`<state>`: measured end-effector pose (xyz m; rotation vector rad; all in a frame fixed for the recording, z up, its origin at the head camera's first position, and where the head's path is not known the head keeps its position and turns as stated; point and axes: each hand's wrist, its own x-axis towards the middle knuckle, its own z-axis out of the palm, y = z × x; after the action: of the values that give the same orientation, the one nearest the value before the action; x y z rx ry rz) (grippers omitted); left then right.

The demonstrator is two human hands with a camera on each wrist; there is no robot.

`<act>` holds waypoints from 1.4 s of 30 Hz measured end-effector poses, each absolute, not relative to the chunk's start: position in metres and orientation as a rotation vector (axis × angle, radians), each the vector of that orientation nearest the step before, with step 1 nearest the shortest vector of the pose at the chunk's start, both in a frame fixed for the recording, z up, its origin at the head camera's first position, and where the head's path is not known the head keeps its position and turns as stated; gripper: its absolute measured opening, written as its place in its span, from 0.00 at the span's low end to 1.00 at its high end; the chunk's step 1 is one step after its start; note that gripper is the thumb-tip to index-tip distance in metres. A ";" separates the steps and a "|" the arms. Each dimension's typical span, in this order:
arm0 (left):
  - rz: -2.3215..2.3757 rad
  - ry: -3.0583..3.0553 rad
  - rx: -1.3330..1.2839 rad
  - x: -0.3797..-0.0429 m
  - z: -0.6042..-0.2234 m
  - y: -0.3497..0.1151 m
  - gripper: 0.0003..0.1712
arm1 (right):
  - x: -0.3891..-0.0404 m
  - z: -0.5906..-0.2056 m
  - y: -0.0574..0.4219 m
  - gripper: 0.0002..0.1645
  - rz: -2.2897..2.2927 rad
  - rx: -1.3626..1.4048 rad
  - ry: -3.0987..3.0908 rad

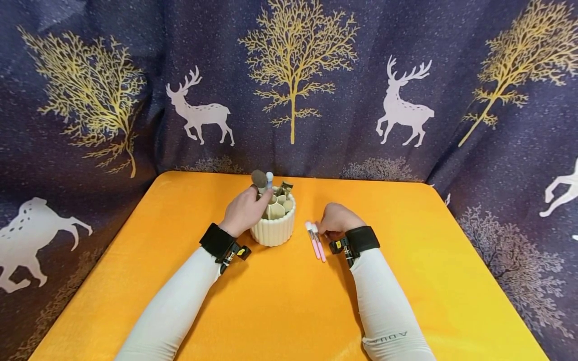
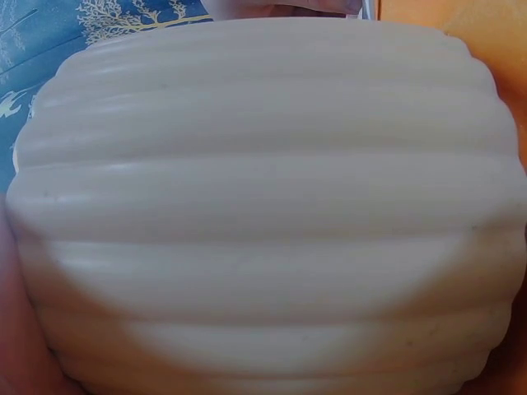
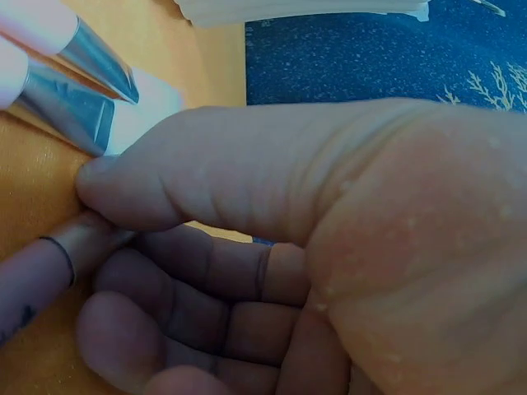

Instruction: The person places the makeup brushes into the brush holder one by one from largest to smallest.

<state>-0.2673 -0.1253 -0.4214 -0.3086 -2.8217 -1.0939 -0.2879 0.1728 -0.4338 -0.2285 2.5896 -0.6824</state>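
My left hand grips the left side of a cream ribbed brush holder, thumb over its rim; the fingers on its far side are hidden. Its ribbed wall fills the left wrist view. Inside stand a large brown makeup brush, a white-tipped brush and dark-tipped tools. My right hand pinches a makeup brush near its bristles between thumb and forefinger. Beside it, two white-tipped pink makeup brushes lie on the table.
An orange cloth covers the table. Behind it hangs a dark blue curtain printed with white deer and golden trees. Black straps with small cameras sit on both wrists.
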 end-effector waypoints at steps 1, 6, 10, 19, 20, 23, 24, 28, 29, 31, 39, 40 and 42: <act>-1.096 -2.823 -0.308 -0.267 -0.421 -0.125 0.37 | -0.288 -0.434 0.173 0.24 -0.675 -0.229 2.592; -1.105 -2.825 -0.303 -0.266 -0.420 -0.125 0.38 | -0.288 -0.434 0.173 0.23 -0.684 -0.226 2.589; -1.103 -2.823 -0.305 -0.267 -0.420 -0.125 0.37 | -0.288 -0.433 0.174 0.22 -0.706 -0.214 2.576; -1.098 -2.826 -0.310 -0.268 -0.421 -0.126 0.37 | -0.291 -0.431 0.175 0.29 -0.636 -0.248 2.631; -1.097 -2.828 -0.312 -0.268 -0.421 -0.126 0.37 | -0.291 -0.431 0.175 0.30 -0.633 -0.248 2.647; -1.102 -2.827 -0.314 -0.268 -0.422 -0.126 0.37 | -0.293 -0.431 0.176 0.30 -0.646 -0.230 2.695; -1.100 -2.829 -0.313 -0.268 -0.422 -0.126 0.37 | -0.293 -0.431 0.175 0.29 -0.660 -0.219 2.711; -1.101 -2.836 -0.308 -0.267 -0.421 -0.126 0.37 | -0.293 -0.431 0.174 0.21 -0.737 -0.171 2.763; -1.102 -2.837 -0.308 -0.267 -0.421 -0.126 0.38 | -0.293 -0.431 0.174 0.19 -0.757 -0.160 2.775; -1.103 -2.839 -0.309 -0.267 -0.420 -0.126 0.38 | -0.293 -0.431 0.173 0.17 -0.784 -0.152 2.798; -1.107 -2.823 -0.313 -0.267 -0.421 -0.126 0.37 | -0.291 -0.430 0.169 0.12 -0.898 -0.176 2.917; -1.108 -2.821 -0.313 -0.267 -0.421 -0.126 0.36 | -0.291 -0.430 0.169 0.11 -0.921 -0.179 2.928; -1.106 -2.820 -0.312 -0.267 -0.421 -0.126 0.36 | -0.291 -0.430 0.170 0.11 -0.966 -0.189 2.949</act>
<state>-0.2665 -0.1257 -0.4206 -0.3119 -2.8196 -1.1065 -0.2909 0.1696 -0.4304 -0.1893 2.9492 -0.9662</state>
